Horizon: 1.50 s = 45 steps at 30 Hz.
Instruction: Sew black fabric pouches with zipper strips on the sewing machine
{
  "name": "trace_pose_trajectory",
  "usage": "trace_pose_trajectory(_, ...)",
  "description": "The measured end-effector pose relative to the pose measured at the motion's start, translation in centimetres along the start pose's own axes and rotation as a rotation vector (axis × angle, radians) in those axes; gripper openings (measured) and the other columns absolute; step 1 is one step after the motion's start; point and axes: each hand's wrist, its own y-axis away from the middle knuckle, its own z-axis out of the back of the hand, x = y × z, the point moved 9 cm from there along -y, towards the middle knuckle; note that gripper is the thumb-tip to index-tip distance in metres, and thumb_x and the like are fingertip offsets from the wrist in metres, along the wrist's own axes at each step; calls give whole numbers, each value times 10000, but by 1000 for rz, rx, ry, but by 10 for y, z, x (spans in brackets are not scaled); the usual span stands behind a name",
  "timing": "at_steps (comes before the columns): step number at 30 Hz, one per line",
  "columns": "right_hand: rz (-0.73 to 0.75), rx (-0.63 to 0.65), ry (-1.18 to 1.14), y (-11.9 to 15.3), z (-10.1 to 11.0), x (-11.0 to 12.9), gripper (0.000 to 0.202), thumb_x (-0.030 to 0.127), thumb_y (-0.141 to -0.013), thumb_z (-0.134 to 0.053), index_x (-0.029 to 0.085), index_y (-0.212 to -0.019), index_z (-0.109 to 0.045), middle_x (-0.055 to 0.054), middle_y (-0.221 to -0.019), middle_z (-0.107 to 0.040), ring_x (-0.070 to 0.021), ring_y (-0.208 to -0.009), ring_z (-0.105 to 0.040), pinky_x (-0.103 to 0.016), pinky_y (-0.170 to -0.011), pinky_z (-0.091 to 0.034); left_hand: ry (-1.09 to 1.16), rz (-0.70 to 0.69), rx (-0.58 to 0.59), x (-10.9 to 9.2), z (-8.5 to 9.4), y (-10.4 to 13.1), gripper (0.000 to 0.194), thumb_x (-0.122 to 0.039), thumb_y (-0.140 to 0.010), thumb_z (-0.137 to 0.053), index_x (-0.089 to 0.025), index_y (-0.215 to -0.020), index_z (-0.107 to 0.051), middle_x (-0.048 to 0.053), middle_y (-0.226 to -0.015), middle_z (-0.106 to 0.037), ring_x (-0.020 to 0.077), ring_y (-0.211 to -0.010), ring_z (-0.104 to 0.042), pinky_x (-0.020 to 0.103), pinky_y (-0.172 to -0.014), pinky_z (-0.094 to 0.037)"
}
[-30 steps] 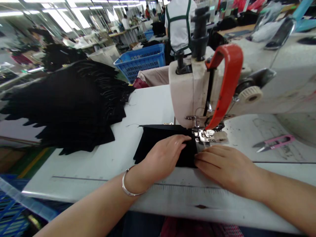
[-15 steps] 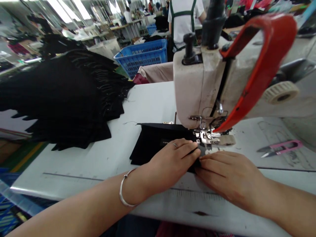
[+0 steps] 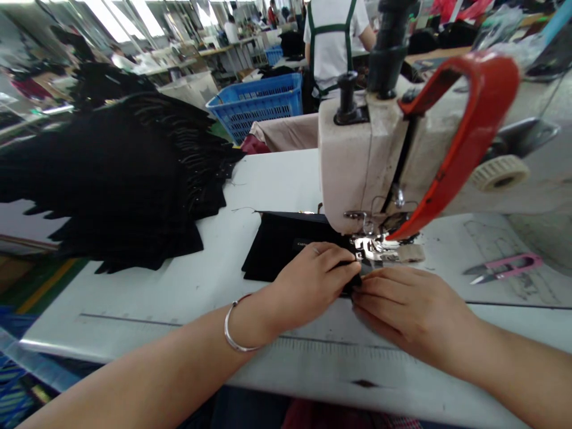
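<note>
A black fabric piece [image 3: 277,247] with a small label lies on the white table, its right end at the presser foot [image 3: 369,247] of the sewing machine [image 3: 348,173]. My left hand [image 3: 313,283], with a ring and a silver bracelet at the wrist, presses on the fabric, fingers together near the foot. My right hand [image 3: 406,310] pinches the fabric's near right edge, its fingertips just beside those of my left hand. The fingertips partly hide the fabric between them.
Left on the table [image 3: 134,339] is a large stack of black pieces [image 3: 134,173]. Pink-handled thread snips [image 3: 513,266] lie at the right. A blue basket [image 3: 259,101] and a person in a white shirt [image 3: 330,47] are beyond the table. A red lever [image 3: 465,137] arches over the machine.
The fabric's left part has shifted slightly away from me and to the right, along with my left hand. The red lever's upper part appears lower and further left.
</note>
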Motion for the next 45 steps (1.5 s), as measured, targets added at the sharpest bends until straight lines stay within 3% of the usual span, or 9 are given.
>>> trace_pose_trajectory(5,-6,80,-141,2,12,-9,157,177,-993,-559,173,-1021,-713,-29,-959,-740,-178,-919,-679,-358,-839,-553,77,-77,-96,-10,13,7,124,-123,-1006,-538,-117,-1061,-649,67,-1111,-740,165,-1096,-667,324,-1007,-552)
trace_pose_trajectory(12,-101,165,-147,9,18,-31,206,251,-1004,-542,207,-968,-740,-37,-955,-713,-182,-874,-649,-368,-772,-505,91,-71,-90,-7,15,5,171,-133,-1020,-525,-133,-1066,-689,55,-1106,-760,158,-1084,-690,332,-994,-571)
trace_pose_trajectory(16,-88,151,-142,8,15,-30,194,248,-999,-549,210,-1002,-740,-45,-945,-706,-186,-866,-647,-361,-763,-505,90,-108,-60,-10,13,3,171,-115,-1017,-518,-134,-1042,-686,62,-1107,-757,167,-1077,-694,348,-989,-574)
trace_pose_trajectory(22,-35,126,-148,6,11,-22,259,184,-977,-548,190,-1198,-683,-81,-1172,-716,-215,-1032,-668,-407,-894,-552,102,-148,-86,-14,16,7,179,-122,-1028,-499,-135,-1043,-677,68,-1083,-753,164,-1068,-694,338,-995,-579)
trace_pose_trajectory(29,-43,106,-127,6,8,-16,289,153,-959,-552,183,-1221,-671,-80,-1140,-736,-227,-1013,-683,-428,-878,-577,91,-157,-42,-16,12,14,183,-112,-1002,-536,-127,-1096,-693,55,-1187,-746,144,-1199,-648,307,-1106,-520)
trace_pose_trajectory(39,-145,74,-44,0,8,-26,289,158,-944,-544,182,-1205,-666,-67,-1148,-727,-239,-1023,-679,-419,-864,-569,32,-142,32,2,1,6,249,-84,-971,-558,-105,-1197,-662,70,-1216,-737,190,-1229,-643,346,-1124,-509)
trace_pose_trajectory(45,-219,56,75,-1,4,-34,289,207,-957,-525,147,-1191,-682,-102,-1084,-705,-254,-869,-670,-424,-743,-567,70,-117,-35,16,7,-6,206,-88,-989,-542,-115,-1124,-695,60,-1165,-754,174,-1157,-683,316,-1087,-531)
